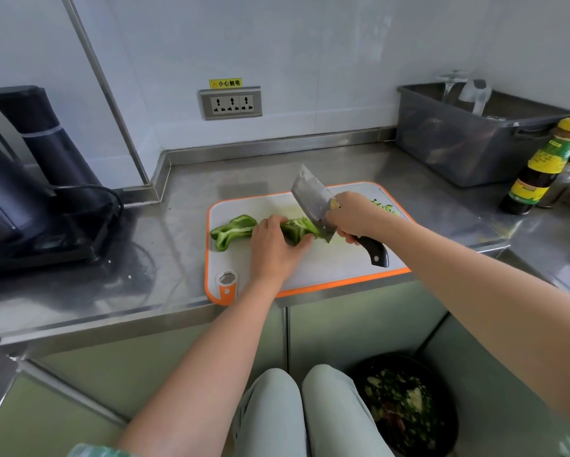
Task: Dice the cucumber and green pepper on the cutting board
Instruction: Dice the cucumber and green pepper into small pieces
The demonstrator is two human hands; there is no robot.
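Observation:
A white cutting board [326,262] with an orange rim lies on the steel counter. Green pepper strips [232,229] stretch across its left half. My left hand [275,245] presses down on the pepper with curled fingers, thumb against the cut end. My right hand [354,216] grips the black handle of a cleaver [313,199], whose blade edge sits in the pepper right beside my left fingers. A small pile of cut green pieces [385,207] shows behind my right wrist at the board's far right. No whole cucumber is visible.
A black kettle and base [29,192] with a cord stand at the left. A grey plastic bin [468,140] and a sauce bottle [540,169] stand at the right. A wall socket [231,103] is behind. A bin with scraps [405,407] sits on the floor.

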